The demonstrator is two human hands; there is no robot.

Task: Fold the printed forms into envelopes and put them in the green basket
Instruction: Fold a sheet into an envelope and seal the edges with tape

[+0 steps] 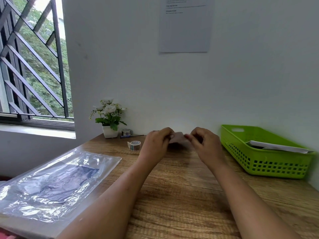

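A paper sheet (185, 31) on the wall, up and left of the green basket (276, 168), carries a few printed lines, all too small and blurred to read.

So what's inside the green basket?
White papers lie stacked in the basket, and they reach over its rim on the right. The basket's wall and the papers themselves hide anything under them.
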